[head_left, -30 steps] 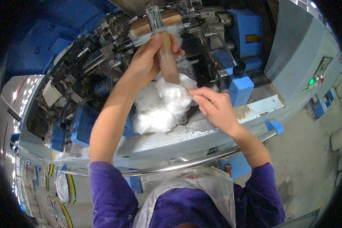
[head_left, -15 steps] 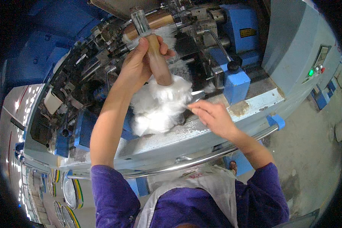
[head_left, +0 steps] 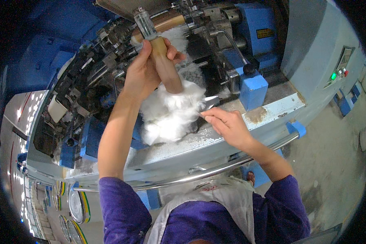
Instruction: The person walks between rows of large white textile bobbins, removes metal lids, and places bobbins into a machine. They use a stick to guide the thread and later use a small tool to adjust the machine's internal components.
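My left hand [head_left: 144, 67] is wrapped round a tan-and-brown roller [head_left: 166, 69] with a bright metal end, held tilted with the metal end pointing away from me. Its lower end presses against or into a heap of fluffy white fibre [head_left: 171, 118], so that end is partly hidden. At the right edge of the heap, my right hand [head_left: 227, 127] pinches something thin and small between thumb and forefinger; I cannot make out what it is. A shiny metal piece [head_left: 210, 102] shows just beyond those fingertips.
Beyond the fibre lies a machine bed with metal shafts and another tan roller [head_left: 171, 23]. A blue block [head_left: 253, 91] and a lever with a black knob [head_left: 249, 70] stand at the right. A steel rail [head_left: 199, 175] crosses in front of me.
The roller's metal end has tipped slightly to the left, and my left hand has shifted a little left with it. My right hand stays almost where it was beside the fibre.
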Demonstrator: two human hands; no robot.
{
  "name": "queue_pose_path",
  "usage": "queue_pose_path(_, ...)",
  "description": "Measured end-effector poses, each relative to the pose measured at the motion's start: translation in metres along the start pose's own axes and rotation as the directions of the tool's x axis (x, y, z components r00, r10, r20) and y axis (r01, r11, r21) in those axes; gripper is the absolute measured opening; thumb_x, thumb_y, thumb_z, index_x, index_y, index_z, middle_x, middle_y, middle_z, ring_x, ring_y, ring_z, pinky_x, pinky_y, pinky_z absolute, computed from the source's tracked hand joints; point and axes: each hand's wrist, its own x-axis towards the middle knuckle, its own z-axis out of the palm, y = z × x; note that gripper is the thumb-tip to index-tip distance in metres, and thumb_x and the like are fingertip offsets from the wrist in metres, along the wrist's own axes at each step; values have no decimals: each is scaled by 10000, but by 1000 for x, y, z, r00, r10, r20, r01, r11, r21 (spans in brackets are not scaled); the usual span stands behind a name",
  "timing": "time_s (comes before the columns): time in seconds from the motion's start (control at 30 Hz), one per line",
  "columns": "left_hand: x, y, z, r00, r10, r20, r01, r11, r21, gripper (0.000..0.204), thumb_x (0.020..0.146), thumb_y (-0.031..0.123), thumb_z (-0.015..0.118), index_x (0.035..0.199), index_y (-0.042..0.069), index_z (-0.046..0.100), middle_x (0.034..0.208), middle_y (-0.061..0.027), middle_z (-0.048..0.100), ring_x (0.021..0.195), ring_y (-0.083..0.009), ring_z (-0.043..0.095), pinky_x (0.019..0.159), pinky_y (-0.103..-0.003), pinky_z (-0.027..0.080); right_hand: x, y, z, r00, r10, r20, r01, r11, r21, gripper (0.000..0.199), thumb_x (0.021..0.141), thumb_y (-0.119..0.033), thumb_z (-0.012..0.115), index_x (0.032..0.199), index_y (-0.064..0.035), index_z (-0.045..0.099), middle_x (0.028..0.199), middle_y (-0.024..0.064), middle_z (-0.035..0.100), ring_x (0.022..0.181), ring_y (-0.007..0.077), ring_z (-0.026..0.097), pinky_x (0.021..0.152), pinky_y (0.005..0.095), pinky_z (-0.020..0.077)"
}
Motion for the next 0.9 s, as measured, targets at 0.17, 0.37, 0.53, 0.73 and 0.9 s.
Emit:
queue_pose_path(0.17,3,0,2,1000,-8,23,9,999,-53,474,959,468,275,1059,54,482,856,-47,519,964,-266,523,973,-410,357,7,0,-4,999,49,8,-50,994,102,190,904,-145,525,1004,-22,630,550,-20,476,493,37,434,439,208,327)
queue_pose_path(0.37,0,1,-2,999,29,34,-27,998,-64,462,950,471,318,1037,55,499,824,-37,517,971,-263,519,984,-405,348,7,0,-2,1000,0,19,-1,999,49,195,904,-156,529,995,-14,628,552,-25,483,471,32,422,420,206,307)
queue_pose_path(0.53,0,-3,-7,999,40,12,-40,999,-36,412,938,457,384,1018,70,503,799,-23,513,972,-256,519,985,-399,350,8,-4,-2,992,111,62,-123,966,228,203,903,-151,526,1043,-36,620,538,-27,467,440,21,381,401,199,280)
queue_pose_path(0.73,0,-4,-9,999,35,-18,-36,999,-19,398,939,455,387,1007,79,500,777,-17,504,965,-254,523,988,-394,351,23,-6,-4,997,56,57,-67,973,221,251,904,-130,513,1125,-77,620,524,-36,458,423,16,368,388,188,281)
queue_pose_path(0.9,0,-4,-9,999,24,-39,-25,999,-25,408,932,470,381,1006,84,494,755,-11,487,936,-262,526,1001,-437,322,20,-1,-2,998,21,55,-33,976,217,251,901,-103,514,1123,-80,630,524,-36,455,418,17,365,387,187,284)
